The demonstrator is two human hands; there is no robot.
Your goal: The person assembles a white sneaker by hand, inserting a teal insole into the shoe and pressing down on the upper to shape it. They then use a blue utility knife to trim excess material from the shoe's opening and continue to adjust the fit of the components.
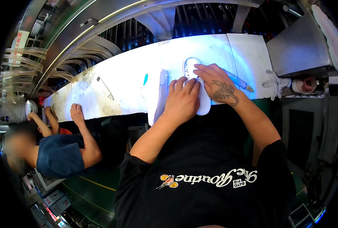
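Observation:
A pale white shoe-shaped piece (203, 103), like a shoe or its sole, lies lengthwise on the white work surface under both my hands. Small dark holes or dots show near its far rounded end. My left hand (184, 98) is curled over its left side, fingertips pressing on its middle. From the right, my right hand (217, 83) reaches across it, fingers together over the far part; its thumb is hidden. Just left of my left hand lies a long white piece (158, 100), its kind unclear. Right of my right hand lies a thick pen-like tool (239, 81) with a tan tip.
A white glove (274, 83) hangs at the surface's right end, near a round container (304, 86). A teal oval (145, 79) and a thin tool (105, 88) lie leftward. A co-worker's hand (77, 113) rests at the near edge. Metal machinery (296, 45) borders the right.

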